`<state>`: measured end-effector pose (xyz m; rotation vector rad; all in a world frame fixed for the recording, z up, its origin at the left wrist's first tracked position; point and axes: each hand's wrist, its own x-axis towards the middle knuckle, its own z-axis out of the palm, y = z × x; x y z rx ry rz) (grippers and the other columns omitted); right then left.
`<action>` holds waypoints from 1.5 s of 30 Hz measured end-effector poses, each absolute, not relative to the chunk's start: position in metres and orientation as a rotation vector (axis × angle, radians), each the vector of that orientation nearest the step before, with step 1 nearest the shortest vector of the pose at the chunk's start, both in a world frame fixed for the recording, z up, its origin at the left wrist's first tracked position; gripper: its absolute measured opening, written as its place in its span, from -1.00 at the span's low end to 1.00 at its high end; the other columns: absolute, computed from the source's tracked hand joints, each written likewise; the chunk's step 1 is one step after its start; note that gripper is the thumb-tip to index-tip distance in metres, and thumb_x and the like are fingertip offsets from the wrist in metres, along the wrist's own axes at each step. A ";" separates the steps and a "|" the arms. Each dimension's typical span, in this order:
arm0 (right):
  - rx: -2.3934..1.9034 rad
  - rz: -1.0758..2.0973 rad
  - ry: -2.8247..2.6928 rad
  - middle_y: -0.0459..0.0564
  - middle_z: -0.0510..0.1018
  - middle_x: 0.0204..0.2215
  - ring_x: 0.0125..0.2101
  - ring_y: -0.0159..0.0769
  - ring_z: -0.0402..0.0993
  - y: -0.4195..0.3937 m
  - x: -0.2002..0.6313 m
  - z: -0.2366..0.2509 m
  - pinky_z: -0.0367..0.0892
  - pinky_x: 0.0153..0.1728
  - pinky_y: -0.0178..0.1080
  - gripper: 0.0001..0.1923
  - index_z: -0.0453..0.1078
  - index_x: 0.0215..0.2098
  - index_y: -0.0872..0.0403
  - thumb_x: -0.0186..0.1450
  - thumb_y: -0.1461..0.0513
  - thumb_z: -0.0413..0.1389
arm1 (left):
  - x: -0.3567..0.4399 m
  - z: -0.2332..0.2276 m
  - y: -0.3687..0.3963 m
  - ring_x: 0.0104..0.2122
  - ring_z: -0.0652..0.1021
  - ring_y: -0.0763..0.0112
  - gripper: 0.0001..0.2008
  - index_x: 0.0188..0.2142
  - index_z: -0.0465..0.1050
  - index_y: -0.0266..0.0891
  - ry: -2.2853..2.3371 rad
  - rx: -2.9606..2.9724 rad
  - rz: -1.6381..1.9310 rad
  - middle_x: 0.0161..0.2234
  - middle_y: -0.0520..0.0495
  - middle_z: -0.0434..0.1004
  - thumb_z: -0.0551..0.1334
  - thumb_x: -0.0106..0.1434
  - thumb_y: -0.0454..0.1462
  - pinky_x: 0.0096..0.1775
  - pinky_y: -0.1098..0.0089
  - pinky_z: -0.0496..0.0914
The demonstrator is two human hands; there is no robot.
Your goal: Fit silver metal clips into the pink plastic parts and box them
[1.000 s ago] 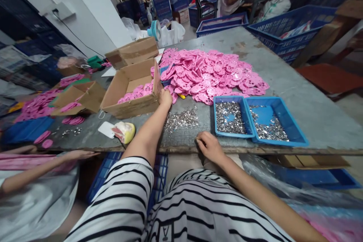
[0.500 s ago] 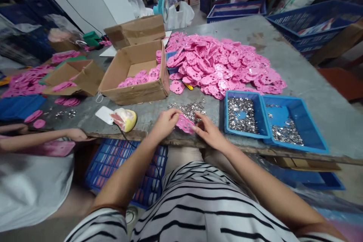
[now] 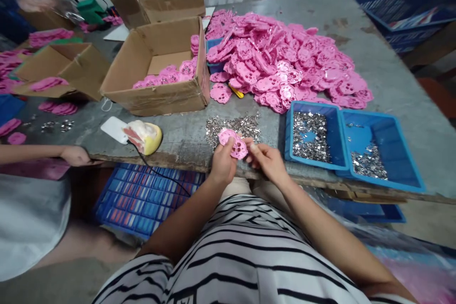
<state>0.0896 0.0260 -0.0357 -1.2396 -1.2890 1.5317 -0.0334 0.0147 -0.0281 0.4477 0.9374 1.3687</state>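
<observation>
A co-worker's hand (image 3: 76, 156) rests at the table edge, far left of the flat pink plastic piece with round holes (image 3: 233, 143). The left hand (image 3: 223, 161) pinches that piece, fingers closed on it, just before the loose heap of small silver metal parts (image 3: 233, 127). Right of the piece, the right hand (image 3: 269, 162) touches its edge with fingertips pinched, beside the blue plastic tray (image 3: 309, 136).

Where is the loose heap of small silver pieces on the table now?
In the head view, the silver heap lies near the table's front edge, left of the blue trays, just beyond the pink piece.
</observation>
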 end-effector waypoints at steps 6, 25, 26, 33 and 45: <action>-1.359 0.991 -1.158 -0.14 0.40 -0.54 -0.57 -0.42 0.24 0.035 0.121 -0.056 0.21 -0.51 -0.31 -0.74 0.33 -0.41 0.05 0.14 0.03 0.15 | -0.033 -0.038 0.024 -0.43 0.60 0.26 -0.52 -0.24 0.39 -0.31 0.826 0.517 1.303 -0.44 -0.12 0.60 0.39 -0.02 -0.03 -0.50 0.40 0.40; -1.609 0.491 -1.866 0.05 0.44 -0.37 -0.33 -0.19 0.39 0.100 0.118 -0.065 0.31 -0.25 -0.16 -0.93 0.40 -0.47 0.07 0.12 0.33 0.10 | -0.041 -0.048 0.022 -0.65 0.41 0.49 -0.46 -0.28 0.36 -0.27 0.775 0.533 1.156 -0.54 -0.04 0.50 0.31 0.02 0.14 -0.65 0.49 0.13; -1.615 0.485 -1.881 0.06 0.44 -0.37 -0.33 -0.19 0.39 0.099 0.117 -0.064 0.31 -0.26 -0.16 -0.92 0.39 -0.48 0.07 0.12 0.34 0.09 | -0.040 -0.047 0.022 -0.64 0.42 0.49 -0.47 -0.27 0.36 -0.27 0.768 0.533 1.152 -0.53 -0.05 0.50 0.31 0.02 0.13 -0.65 0.49 0.14; -1.600 0.433 -1.916 0.11 0.42 -0.37 -0.33 -0.15 0.36 0.095 0.115 -0.064 0.28 -0.25 -0.13 -0.89 0.30 -0.49 0.06 0.15 0.37 0.01 | -0.038 -0.043 0.022 -0.56 0.48 0.44 -0.51 -0.24 0.35 -0.27 0.746 0.554 1.150 -0.47 -0.07 0.53 0.35 0.02 0.05 -0.59 0.48 0.18; -1.314 0.962 -1.461 -0.18 0.33 -0.65 -0.62 -0.35 0.23 0.082 0.113 -0.055 0.22 -0.50 -0.25 -0.90 0.25 -0.45 0.00 0.16 0.16 0.07 | -0.015 -0.048 0.051 -0.56 0.44 0.54 -0.70 -0.31 0.27 -0.20 1.213 0.865 1.399 -0.46 0.08 0.48 0.30 -0.04 -0.37 -0.56 0.51 0.23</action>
